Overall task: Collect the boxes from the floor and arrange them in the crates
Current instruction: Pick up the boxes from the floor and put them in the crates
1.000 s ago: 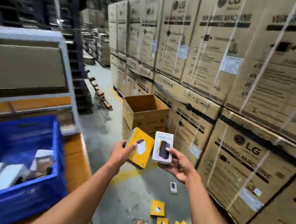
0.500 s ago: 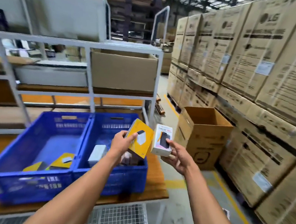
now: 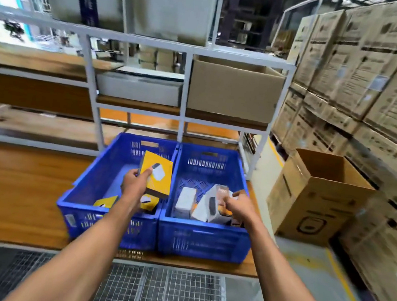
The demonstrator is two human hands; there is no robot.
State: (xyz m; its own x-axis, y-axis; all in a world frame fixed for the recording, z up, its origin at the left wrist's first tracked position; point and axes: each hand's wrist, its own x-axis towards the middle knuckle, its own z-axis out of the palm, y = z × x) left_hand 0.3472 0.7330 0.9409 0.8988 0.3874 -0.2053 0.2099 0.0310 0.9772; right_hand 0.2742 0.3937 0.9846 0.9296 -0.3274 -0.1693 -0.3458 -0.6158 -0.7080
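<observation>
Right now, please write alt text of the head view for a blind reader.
Left hand holds a yellow box over the left blue crate; right hand reaches over white boxes in the right blue crate on a wooden shelf.

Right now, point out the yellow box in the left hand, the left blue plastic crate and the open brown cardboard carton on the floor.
yellow box (image 3: 157, 174), head view, on its front face.
left blue plastic crate (image 3: 84, 180), head view, on its left wall.
open brown cardboard carton (image 3: 308, 211), head view, on its front side.

Wooden shelf (image 3: 16, 192) carries two blue crates (image 3: 203, 242) side by side.
</observation>
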